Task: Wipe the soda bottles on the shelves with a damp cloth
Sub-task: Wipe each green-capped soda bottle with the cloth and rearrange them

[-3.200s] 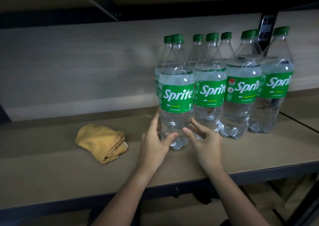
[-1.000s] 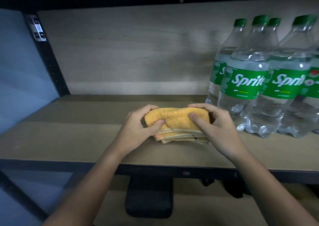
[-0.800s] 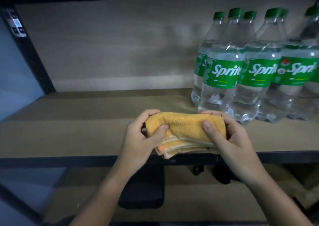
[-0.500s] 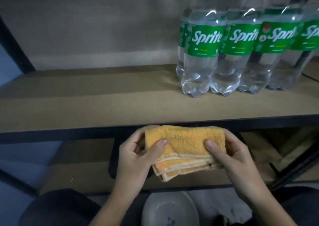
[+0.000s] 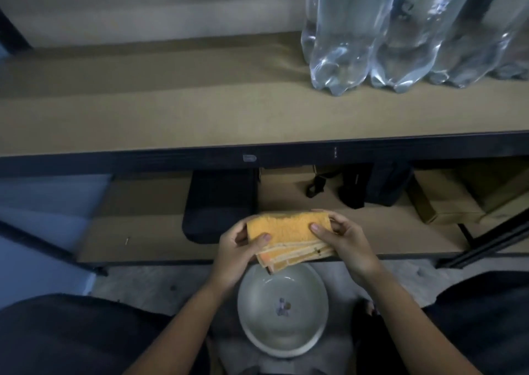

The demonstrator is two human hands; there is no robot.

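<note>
One folded yellow cloth (image 5: 286, 231) being held over one pale bowl (image 5: 282, 308) on floor. Left hand (image 5: 237, 248) gripping cloth's left end, right hand (image 5: 347, 240) pinching right end (thumbs lying on top). Four bottles (image 5: 352, 39) showing in front row, standing on shelf (image 5: 171, 111), upper right, tops cropped, more behind, count unclear.

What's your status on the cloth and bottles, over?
Left hand and right hand both grip the folded yellow cloth, above the bowl on the floor. Soda bottles on the shelf, untouched. Nothing in the way.
</note>
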